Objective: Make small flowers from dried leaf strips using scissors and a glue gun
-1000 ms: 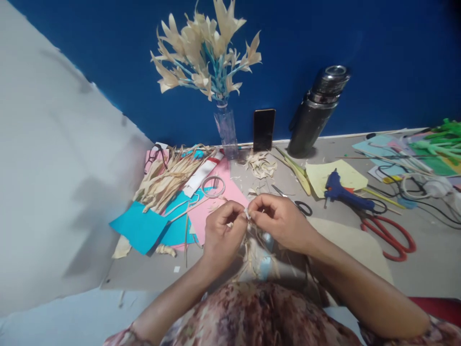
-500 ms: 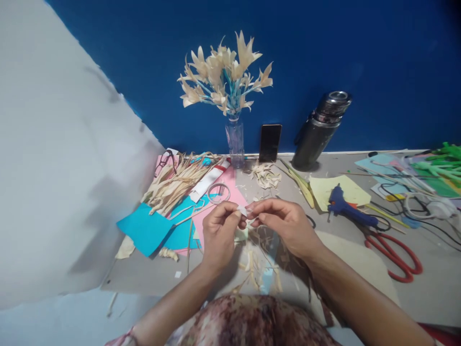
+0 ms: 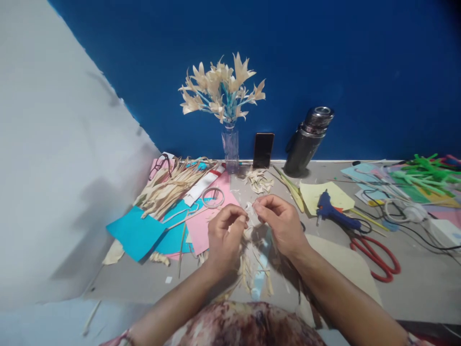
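Note:
Both hands meet over the middle of the table, fingertips a short gap apart. My right hand (image 3: 283, 225) pinches a small whitish piece (image 3: 251, 214), thin like paper or husk; its exact kind is unclear. My left hand (image 3: 226, 235) is curled with thumb and fingertips together at the other side of that piece; whether anything is between them is hidden. Beneath the hands lie pale husk scraps (image 3: 247, 269) and a light blue strip (image 3: 261, 269). Just beyond my left hand is a roll of tape (image 3: 212, 197) on pink paper (image 3: 201, 230).
A bottle vase (image 3: 230, 151) of husk flowers (image 3: 219, 89), a phone (image 3: 263, 150) and a flask (image 3: 306, 144) stand along the blue wall. To the right lie a blue glue gun (image 3: 334, 211) and red-handled scissors (image 3: 376, 257). Dried husks (image 3: 169, 185) and blue paper (image 3: 137, 233) lie left.
The whole view has shifted, so the table things sit lower and further left. My hands have drawn slightly apart, and the whitish piece between them shows more.

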The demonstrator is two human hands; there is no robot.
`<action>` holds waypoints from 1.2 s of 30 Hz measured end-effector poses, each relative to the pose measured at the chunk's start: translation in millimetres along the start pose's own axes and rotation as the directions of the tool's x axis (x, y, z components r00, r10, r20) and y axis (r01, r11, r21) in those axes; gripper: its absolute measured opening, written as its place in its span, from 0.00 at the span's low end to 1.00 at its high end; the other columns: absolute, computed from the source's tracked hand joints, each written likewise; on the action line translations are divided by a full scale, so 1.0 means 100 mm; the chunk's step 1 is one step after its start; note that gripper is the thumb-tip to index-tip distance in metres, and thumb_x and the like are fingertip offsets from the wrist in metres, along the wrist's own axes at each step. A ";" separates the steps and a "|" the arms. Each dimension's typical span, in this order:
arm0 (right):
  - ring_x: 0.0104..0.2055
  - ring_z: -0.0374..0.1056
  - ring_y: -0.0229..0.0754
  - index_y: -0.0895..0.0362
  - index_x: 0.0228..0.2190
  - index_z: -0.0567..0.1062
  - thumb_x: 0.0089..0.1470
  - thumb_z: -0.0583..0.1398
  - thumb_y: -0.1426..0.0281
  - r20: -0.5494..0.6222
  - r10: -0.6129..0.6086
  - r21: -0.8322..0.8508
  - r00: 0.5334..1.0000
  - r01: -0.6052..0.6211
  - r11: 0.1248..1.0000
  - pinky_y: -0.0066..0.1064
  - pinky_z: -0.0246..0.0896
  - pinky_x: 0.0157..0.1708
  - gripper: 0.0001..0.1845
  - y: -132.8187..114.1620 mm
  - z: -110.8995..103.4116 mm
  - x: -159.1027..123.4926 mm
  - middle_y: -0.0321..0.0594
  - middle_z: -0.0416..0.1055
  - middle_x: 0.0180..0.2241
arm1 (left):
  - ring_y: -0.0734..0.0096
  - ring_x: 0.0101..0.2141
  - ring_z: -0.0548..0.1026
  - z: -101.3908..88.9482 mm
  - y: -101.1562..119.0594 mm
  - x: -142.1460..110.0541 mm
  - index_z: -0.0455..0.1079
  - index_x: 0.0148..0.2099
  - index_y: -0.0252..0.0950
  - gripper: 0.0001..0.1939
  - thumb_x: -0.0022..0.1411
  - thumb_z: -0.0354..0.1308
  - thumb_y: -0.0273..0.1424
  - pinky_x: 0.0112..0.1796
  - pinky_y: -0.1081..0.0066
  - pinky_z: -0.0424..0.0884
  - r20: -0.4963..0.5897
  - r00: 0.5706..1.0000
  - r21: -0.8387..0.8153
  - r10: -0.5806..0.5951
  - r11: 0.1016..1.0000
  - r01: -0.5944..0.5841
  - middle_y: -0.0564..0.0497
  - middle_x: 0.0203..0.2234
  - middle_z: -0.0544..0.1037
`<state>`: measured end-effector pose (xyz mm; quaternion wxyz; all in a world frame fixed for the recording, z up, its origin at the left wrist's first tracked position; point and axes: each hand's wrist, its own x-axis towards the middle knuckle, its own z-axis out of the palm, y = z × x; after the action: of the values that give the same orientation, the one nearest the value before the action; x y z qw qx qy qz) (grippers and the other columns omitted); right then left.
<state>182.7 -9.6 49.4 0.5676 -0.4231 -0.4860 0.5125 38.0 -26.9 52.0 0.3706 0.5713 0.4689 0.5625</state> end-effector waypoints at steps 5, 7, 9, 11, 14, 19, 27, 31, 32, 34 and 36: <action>0.35 0.69 0.40 0.56 0.27 0.74 0.54 0.64 0.70 0.028 -0.161 -0.206 0.987 0.163 0.965 0.30 0.63 0.36 0.05 -0.06 0.03 -0.06 0.39 0.74 0.32 | 0.72 0.24 0.68 -0.05 0.10 0.05 0.68 0.27 0.36 0.14 0.63 0.56 0.38 0.29 0.72 0.64 0.111 0.984 -0.059 -0.137 0.988 0.145 0.53 0.20 0.71; 0.36 0.70 0.41 0.56 0.27 0.75 0.53 0.64 0.71 0.037 -0.173 -0.247 0.984 0.176 0.953 0.31 0.64 0.36 0.05 -0.08 0.04 -0.07 0.39 0.75 0.32 | 0.73 0.23 0.67 -0.04 0.14 0.07 0.67 0.25 0.36 0.14 0.61 0.57 0.36 0.28 0.72 0.63 0.094 0.983 -0.016 -0.158 0.987 0.160 0.53 0.19 0.71; 0.34 0.70 0.40 0.56 0.27 0.75 0.53 0.65 0.69 0.027 -0.123 -0.203 0.992 0.126 0.971 0.30 0.64 0.35 0.05 -0.07 0.04 -0.06 0.39 0.75 0.31 | 0.73 0.23 0.67 -0.02 0.16 0.06 0.67 0.23 0.36 0.14 0.61 0.56 0.33 0.29 0.72 0.64 0.083 0.983 -0.008 -0.162 0.987 0.163 0.54 0.18 0.71; 0.31 0.68 0.39 0.56 0.28 0.75 0.52 0.66 0.66 0.010 -0.052 -0.117 0.999 0.053 0.992 0.30 0.63 0.33 0.07 -0.05 0.02 -0.03 0.38 0.75 0.29 | 0.72 0.24 0.68 0.01 0.15 0.04 0.68 0.24 0.36 0.13 0.61 0.56 0.32 0.30 0.72 0.65 0.076 0.987 -0.002 -0.139 0.990 0.140 0.54 0.18 0.71; 0.27 0.64 0.37 0.56 0.26 0.74 0.50 0.68 0.63 -0.035 0.026 -0.017 0.999 -0.027 0.999 0.29 0.61 0.30 0.11 -0.01 -0.02 0.02 0.34 0.72 0.25 | 0.72 0.24 0.69 0.04 0.12 0.01 0.69 0.25 0.36 0.13 0.62 0.55 0.32 0.30 0.71 0.64 0.050 0.998 0.083 -0.040 0.996 0.036 0.53 0.20 0.71; 0.27 0.65 0.37 0.57 0.26 0.76 0.49 0.68 0.63 -0.097 0.084 0.102 0.992 -0.074 0.992 0.29 0.61 0.29 0.11 0.01 -0.04 0.08 0.36 0.75 0.26 | 0.71 0.26 0.71 0.08 0.06 0.01 0.70 0.27 0.37 0.11 0.63 0.56 0.28 0.31 0.71 0.64 0.072 0.984 0.200 0.162 0.964 -0.173 0.53 0.22 0.74; 0.39 0.73 0.43 0.56 0.26 0.75 0.49 0.67 0.63 -0.151 0.050 0.027 0.987 -0.047 0.999 0.32 0.66 0.37 0.10 -0.03 -0.03 0.09 0.42 0.79 0.35 | 0.71 0.25 0.70 0.10 0.11 0.04 0.72 0.25 0.36 0.12 0.61 0.58 0.32 0.29 0.71 0.64 0.049 0.994 0.066 -0.101 0.993 0.098 0.52 0.20 0.73; 0.44 0.73 0.44 0.55 0.27 0.74 0.52 0.65 0.66 -0.214 -0.099 -0.104 0.972 0.078 0.992 0.35 0.66 0.45 0.07 -0.03 -0.03 0.09 0.41 0.78 0.36 | 0.73 0.21 0.70 0.14 0.08 0.07 0.72 0.26 0.34 0.11 0.57 0.61 0.35 0.27 0.72 0.65 0.141 0.900 -0.283 -0.411 0.855 0.435 0.52 0.19 0.73; 0.44 0.73 0.44 0.55 0.27 0.74 0.53 0.64 0.66 -0.220 -0.144 -0.138 0.965 0.115 0.984 0.35 0.66 0.45 0.06 -0.02 -0.03 0.09 0.41 0.78 0.36 | 0.75 0.20 0.69 0.16 0.06 0.08 0.72 0.27 0.34 0.11 0.56 0.61 0.35 0.26 0.72 0.65 0.186 0.862 -0.375 -0.472 0.776 0.506 0.53 0.18 0.73; 0.44 0.72 0.44 0.55 0.28 0.73 0.54 0.63 0.67 -0.217 -0.259 -0.239 0.941 0.206 0.949 0.35 0.66 0.43 0.05 0.01 -0.02 0.08 0.41 0.77 0.37 | 0.77 0.18 0.67 0.20 0.01 0.09 0.71 0.27 0.33 0.10 0.53 0.63 0.35 0.24 0.74 0.63 0.259 0.789 -0.509 -0.558 0.615 0.602 0.54 0.17 0.71; 0.43 0.72 0.44 0.55 0.28 0.73 0.56 0.62 0.68 -0.198 -0.370 -0.357 0.908 0.285 0.890 0.35 0.65 0.42 0.05 0.04 -0.02 0.07 0.41 0.76 0.36 | 0.78 0.17 0.65 0.24 -0.02 0.08 0.70 0.28 0.32 0.11 0.51 0.64 0.35 0.22 0.75 0.62 0.298 0.740 -0.577 -0.604 0.503 0.643 0.55 0.16 0.69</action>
<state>183.7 -2.4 46.2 0.6290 -0.4843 -0.5485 0.2625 60.9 -16.5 49.7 0.7339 0.2147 0.4072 0.4995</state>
